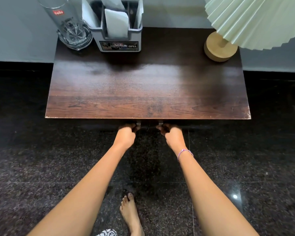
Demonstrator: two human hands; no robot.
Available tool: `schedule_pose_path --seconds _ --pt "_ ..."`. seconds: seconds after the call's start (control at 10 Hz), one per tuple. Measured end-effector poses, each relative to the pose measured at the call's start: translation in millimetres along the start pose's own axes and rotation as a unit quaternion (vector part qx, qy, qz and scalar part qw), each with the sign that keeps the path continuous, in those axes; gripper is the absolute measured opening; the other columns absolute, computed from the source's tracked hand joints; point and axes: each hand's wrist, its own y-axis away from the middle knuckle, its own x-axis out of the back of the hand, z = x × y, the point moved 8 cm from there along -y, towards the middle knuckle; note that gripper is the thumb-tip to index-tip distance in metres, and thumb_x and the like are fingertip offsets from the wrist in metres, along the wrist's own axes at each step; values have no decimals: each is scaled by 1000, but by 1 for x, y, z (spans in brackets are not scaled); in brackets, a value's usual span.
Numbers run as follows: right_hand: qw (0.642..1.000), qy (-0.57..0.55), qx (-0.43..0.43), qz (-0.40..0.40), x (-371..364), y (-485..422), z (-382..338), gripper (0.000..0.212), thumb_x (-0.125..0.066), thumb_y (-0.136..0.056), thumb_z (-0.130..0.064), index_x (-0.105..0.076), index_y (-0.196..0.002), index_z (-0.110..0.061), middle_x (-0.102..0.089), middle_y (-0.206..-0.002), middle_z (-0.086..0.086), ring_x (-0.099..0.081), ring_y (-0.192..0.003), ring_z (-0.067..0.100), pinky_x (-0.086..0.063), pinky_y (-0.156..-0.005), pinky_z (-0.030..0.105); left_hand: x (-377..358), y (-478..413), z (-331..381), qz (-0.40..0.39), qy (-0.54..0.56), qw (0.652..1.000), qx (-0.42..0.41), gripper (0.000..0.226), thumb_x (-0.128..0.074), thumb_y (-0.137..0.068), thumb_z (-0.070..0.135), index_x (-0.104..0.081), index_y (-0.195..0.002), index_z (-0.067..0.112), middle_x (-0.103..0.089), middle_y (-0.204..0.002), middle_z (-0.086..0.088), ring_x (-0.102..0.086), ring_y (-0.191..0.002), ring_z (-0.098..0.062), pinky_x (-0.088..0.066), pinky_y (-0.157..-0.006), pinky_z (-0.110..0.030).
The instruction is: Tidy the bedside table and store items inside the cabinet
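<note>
The dark wooden bedside table [146, 92] fills the middle of the view, seen from above. Just under its front edge, my left hand [126, 133] is closed around the left metal cabinet handle [138, 124]. My right hand [170, 133], with a pink bracelet on the wrist, is closed around the right metal handle [160, 123]. The cabinet doors below are hidden by the tabletop. A tall clear glass [70, 24] stands at the back left corner. Beside it sits a grey holder [119, 40] with white papers in it.
A lamp with a round wooden base [219, 48] and a pale green pleated shade [255, 21] stands at the back right corner. Dark polished stone floor [41, 159] surrounds the table. My bare foot [131, 213] rests on the floor between my arms.
</note>
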Motion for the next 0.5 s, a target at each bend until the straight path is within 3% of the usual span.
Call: schedule_pose_path --seconds 0.1,0.2,0.4,0.5 --pt "996 86 -7 8 5 11 -7 24 -51 -91 -5 -63 -110 3 -65 -111 22 -60 -104 36 -46 -88 35 -3 6 0 -49 -31 997 48 32 -42 -93 8 -56 -121 0 -56 -125 -24 -53 -115 -37 -42 -90 -33" --pt "983 178 15 29 12 32 -23 20 -44 -90 0 -61 -97 8 -63 -105 23 -60 -99 38 -45 -76 34 -6 19 8 -91 -83 991 53 29 -40 -94 15 -56 -108 -5 -57 -121 -23 -54 -111 -37 -44 -87 -36" --pt "949 267 137 94 30 73 -61 22 -40 -95 -5 -57 -108 -4 -57 -113 10 -55 -106 24 -47 -86 29 28 45 26 -64 -114 991 38 31 -37 -97 26 -47 -116 3 -50 -128 -17 -50 -119 -34 -42 -91 -40" --pt "926 319 185 74 30 101 -71 36 -40 -97 -12 -44 -132 -4 -51 -134 11 -44 -128 23 -38 -104 27 52 62 26 -61 -118 990 47 36 -34 -97 26 -45 -124 5 -48 -135 -16 -46 -124 -32 -40 -96 -39"
